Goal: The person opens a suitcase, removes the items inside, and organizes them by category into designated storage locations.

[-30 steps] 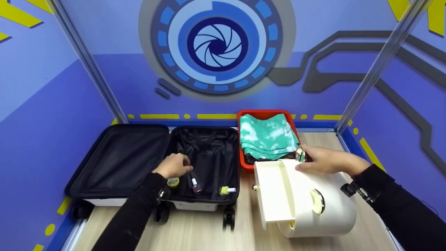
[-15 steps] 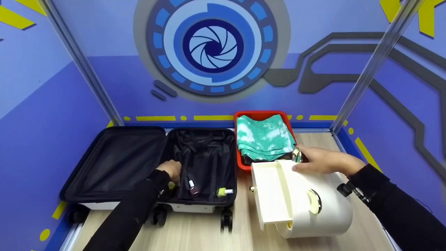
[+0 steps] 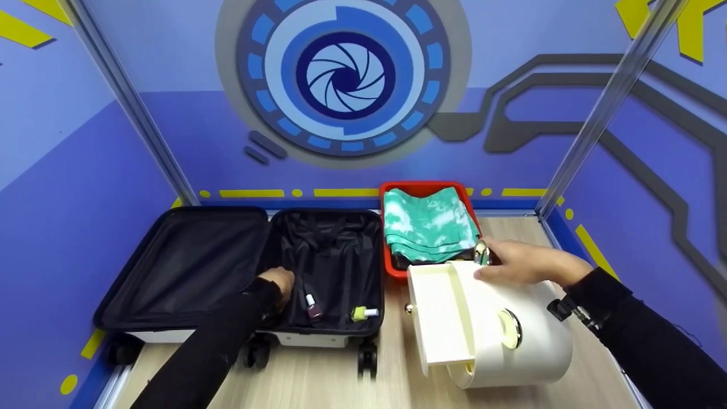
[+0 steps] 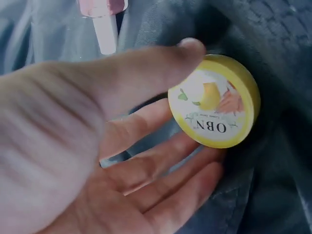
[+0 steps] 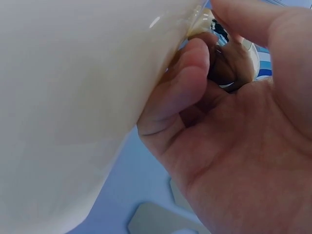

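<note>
My left hand point(image 3: 278, 282) reaches down into the right half of an open black-lined suitcase point(image 3: 341, 244). In the left wrist view it grips a round yellow tin point(image 4: 217, 102) marked OBN, thumb over its upper rim and fingertips below. The head view hides the tin behind the hand. A dark red nail polish bottle point(image 3: 313, 308) with a white cap lies just right of that hand. My right hand point(image 3: 519, 264) grips the gold ring handle point(image 3: 483, 253) of a rounded cream storage box point(image 3: 531, 352), its thumb on the shell. The box's drawer point(image 3: 443, 318) sticks out on the left.
A small yellow-green bottle point(image 3: 359, 313) with a white cap lies in the suitcase's right front corner. Behind the box stands a red tray point(image 3: 393, 270) with folded green-and-white cloth point(image 3: 429, 221). The suitcase's other half point(image 3: 187, 267) lies flat at the left. Walls enclose the table.
My left hand has come down and to the front onto the yellow tin, covering it in the head view. The right hand keeps its hold on the box. The head view has shifted slightly.
</note>
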The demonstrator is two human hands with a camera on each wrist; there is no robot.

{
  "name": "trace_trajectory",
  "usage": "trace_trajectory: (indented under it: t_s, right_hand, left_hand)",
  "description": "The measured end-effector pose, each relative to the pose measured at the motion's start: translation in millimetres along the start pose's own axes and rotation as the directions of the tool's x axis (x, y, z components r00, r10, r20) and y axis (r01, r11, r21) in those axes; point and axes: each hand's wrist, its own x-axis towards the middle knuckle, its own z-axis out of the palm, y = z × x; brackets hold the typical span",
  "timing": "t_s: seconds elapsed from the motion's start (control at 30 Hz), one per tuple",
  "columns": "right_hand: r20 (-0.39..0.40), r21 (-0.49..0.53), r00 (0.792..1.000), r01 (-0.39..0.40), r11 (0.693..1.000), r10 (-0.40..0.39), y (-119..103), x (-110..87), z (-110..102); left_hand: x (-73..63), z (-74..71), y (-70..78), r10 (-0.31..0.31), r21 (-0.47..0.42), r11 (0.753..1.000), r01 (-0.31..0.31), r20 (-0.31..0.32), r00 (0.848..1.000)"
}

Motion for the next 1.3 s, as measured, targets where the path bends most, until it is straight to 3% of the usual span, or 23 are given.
trace_trajectory:
  t_s: [0.23,0.37,0.47,0.6,0.7,0.8,0.87,0.97,1.1,1.17,1.3]
  right_hand:
    - [-0.02,-0.029,1.0,0.01,1.0,-0.01,0.4,0.0,-0.1]
    - [-0.027,-0.036,0.999,0.02,0.999,-0.021,1.6,1.0,1.7]
    - [-0.023,-0.034,1.0,0.012,0.999,-0.013,2.4,2.1,2.4]
    - [-0.011,-0.021,1.0,0.005,1.0,-0.005,2.3,2.1,1.2]
    - [-0.005,-0.012,1.0,0.0,1.0,0.0,1.6,1.1,0.3]
    - [-0.003,-0.006,1.0,0.001,1.0,-0.001,1.0,0.4,0.5]
    - [-0.003,-0.005,1.0,0.001,1.0,-0.001,0.8,0.6,0.6]
    - [-0.001,-0.001,1.0,-0.003,1.0,0.003,1.0,1.0,0.5]
    - [0.003,-0.001,1.0,-0.009,1.0,0.009,1.4,1.4,0.2]
    - [0.002,-0.004,1.0,-0.006,1.0,0.006,1.7,1.3,0.2]
    - [-0.007,-0.012,1.0,0.008,1.0,-0.008,1.7,0.9,0.4]
  left_hand:
    - [-2.7,0.4,-1.8,0.015,0.016,1.0,-0.014,-0.013,1.0]
    - [-2.4,5.3,-4.9,0.047,-0.021,0.999,-0.049,-0.071,0.996]
    - [-9.8,-2.5,-2.0,0.043,-0.046,0.998,-0.047,-0.088,0.995]
    - [-62.5,-52.2,27.7,0.001,-0.093,0.996,-0.011,-0.108,0.994]
    - [-97.6,-89.6,48.6,0.028,-0.117,0.992,-0.049,-0.173,0.985]
    - [-103.7,-108.7,57.4,0.089,-0.143,0.981,-0.13,-0.26,0.961]
    - [-105.4,-121.2,66.7,0.137,-0.159,0.968,-0.194,-0.313,0.94]
    - [-112.1,-139.3,90.1,0.225,-0.149,0.941,-0.303,-0.392,0.892]
    - [-127.2,-157.4,132.5,0.372,-0.099,0.881,-0.463,-0.461,0.805]
    - [-136.9,-163.5,154.9,0.436,-0.092,0.838,-0.538,-0.48,0.761]
    - [-155.0,-170.9,197.0,0.518,-0.074,0.759,-0.647,-0.533,0.669]
